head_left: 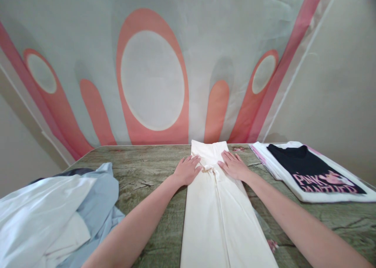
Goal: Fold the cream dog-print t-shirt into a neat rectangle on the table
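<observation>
A long cream garment (223, 217) lies lengthwise down the middle of the wood-patterned table (147, 174), its far end near the wall. My left hand (187, 169) rests flat on its left edge near the far end, fingers spread. My right hand (233, 165) lies flat on the cloth just to the right, fingers stretched out. Both palms press on the cream cloth and hold nothing.
A heap of white and pale blue clothes (55, 213) sits at the near left. A stack of folded shirts (311, 172), black one with pink print on top, lies at the right. A grey and pink patterned cloth (152, 76) hangs on the wall behind.
</observation>
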Tool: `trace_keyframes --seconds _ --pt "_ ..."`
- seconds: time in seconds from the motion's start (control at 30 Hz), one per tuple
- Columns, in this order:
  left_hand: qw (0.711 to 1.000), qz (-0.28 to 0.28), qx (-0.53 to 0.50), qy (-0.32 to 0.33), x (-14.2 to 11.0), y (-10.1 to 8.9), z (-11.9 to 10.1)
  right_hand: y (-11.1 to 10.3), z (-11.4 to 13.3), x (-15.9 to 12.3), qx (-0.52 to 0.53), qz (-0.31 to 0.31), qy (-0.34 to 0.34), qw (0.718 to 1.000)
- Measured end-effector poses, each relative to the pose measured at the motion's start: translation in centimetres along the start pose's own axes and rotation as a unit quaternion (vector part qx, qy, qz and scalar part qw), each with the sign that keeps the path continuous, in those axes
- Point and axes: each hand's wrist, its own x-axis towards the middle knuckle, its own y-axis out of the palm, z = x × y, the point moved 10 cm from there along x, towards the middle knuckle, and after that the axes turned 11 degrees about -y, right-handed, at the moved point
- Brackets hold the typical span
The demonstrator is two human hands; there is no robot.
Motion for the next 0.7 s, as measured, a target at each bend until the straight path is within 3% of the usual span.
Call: trace_keyframes --seconds 0.13,0.37,0.7 --pt "1.000 -0.012 0.003 0.010 -0.1 -0.1 0.2 -0.2 0.1 -0.1 -0.004 0.001 0.000 1.000" --pt "1.000 0.018 0.012 -0.011 -0.3 0.5 0.4 -1.2 1.2 -0.9 -0.042 -0.025 -0.022 0.999" --pt "0.998 -0.009 -0.054 -0.012 -0.1 -0.1 0.6 -2.7 2.6 -1.6 -0.062 -0.057 -0.026 0.996"
